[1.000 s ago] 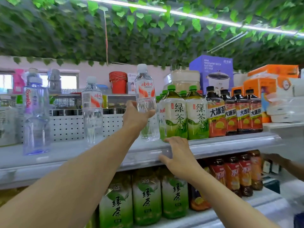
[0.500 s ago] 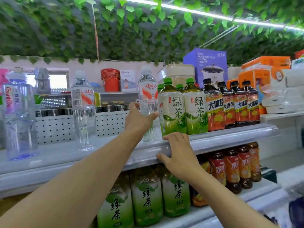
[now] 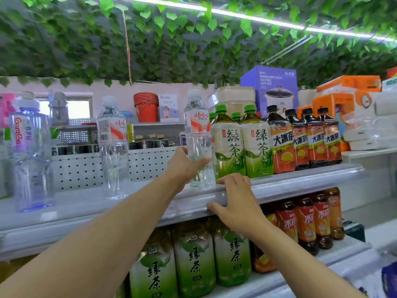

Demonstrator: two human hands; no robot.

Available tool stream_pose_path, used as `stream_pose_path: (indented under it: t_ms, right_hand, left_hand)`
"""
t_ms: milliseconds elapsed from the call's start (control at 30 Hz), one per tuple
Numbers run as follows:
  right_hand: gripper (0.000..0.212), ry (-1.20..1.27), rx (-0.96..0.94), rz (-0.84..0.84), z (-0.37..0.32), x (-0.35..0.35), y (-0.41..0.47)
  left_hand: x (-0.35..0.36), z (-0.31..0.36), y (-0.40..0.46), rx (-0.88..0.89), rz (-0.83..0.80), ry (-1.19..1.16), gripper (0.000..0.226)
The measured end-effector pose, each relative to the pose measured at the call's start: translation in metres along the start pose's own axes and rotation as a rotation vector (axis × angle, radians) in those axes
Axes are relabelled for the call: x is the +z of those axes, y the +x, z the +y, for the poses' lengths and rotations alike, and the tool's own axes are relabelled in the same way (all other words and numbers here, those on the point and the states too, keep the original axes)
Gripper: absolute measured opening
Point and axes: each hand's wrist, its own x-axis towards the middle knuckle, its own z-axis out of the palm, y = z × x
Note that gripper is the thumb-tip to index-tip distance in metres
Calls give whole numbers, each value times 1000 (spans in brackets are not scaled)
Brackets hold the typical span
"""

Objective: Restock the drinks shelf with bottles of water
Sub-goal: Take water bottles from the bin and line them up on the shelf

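Left hand (image 3: 184,163) grasps water bottle (image 3: 197,138), upright on upper shelf (image 3: 300,183) against green tea bottles (image 3: 228,143) — a sideways nudge might topple them. Right hand (image 3: 234,198) clutches shelf lip.

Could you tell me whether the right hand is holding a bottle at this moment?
No, the right hand grips the front edge of the pale grey metal shelf, while the left hand holds the clear plastic water bottle.
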Motion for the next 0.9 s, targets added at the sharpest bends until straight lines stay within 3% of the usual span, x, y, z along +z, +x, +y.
stream_pose_path:
  t_ms: [700, 900]
  right_hand:
    - [59, 4, 1, 3, 3, 2, 0]
    - [59, -5, 22, -5, 0, 1, -1]
  left_hand:
    - [3, 2, -5, 31, 15, 55, 42]
    - [-5, -2, -14, 15, 30, 136, 68]
